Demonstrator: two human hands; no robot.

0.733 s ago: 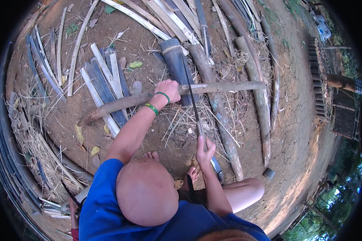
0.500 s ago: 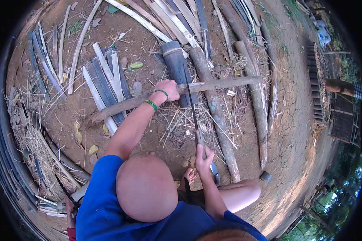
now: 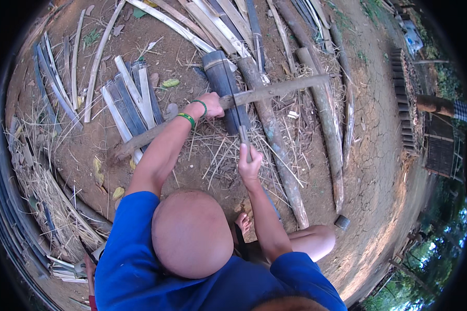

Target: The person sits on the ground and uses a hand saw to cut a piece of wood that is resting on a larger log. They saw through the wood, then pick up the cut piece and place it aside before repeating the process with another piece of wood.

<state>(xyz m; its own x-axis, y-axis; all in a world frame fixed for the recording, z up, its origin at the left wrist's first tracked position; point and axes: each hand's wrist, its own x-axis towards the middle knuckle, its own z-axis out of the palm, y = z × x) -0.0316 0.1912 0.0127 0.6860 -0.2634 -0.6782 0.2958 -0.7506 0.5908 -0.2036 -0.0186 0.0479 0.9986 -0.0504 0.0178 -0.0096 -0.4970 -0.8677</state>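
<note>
A long wooden branch point(image 3: 275, 92) lies slanting across a thick dark bamboo section point(image 3: 216, 70) and a bark-covered log point(image 3: 276, 136). My left hand point(image 3: 210, 105) is closed around the branch, just left of the cut; two green bands circle that wrist. In my right hand point(image 3: 250, 164) is the handle of a hand saw point(image 3: 234, 106). Its thin dark blade points away from me and crosses the branch right beside my left hand. How deep the blade sits in the wood I cannot tell.
Split bamboo strips point(image 3: 132, 98) lie left of the branch, with more beyond. Several logs point(image 3: 327, 129) stretch out on the right. Dry straw point(image 3: 207, 150) litters the dirt. A dark block point(image 3: 342, 222) lies by my right knee. Another person's hand point(image 3: 90, 269) shows at lower left.
My right hand has pushed forward, away from me, so the saw handle is now much closer to the branch. My left hand keeps its hold on the branch.
</note>
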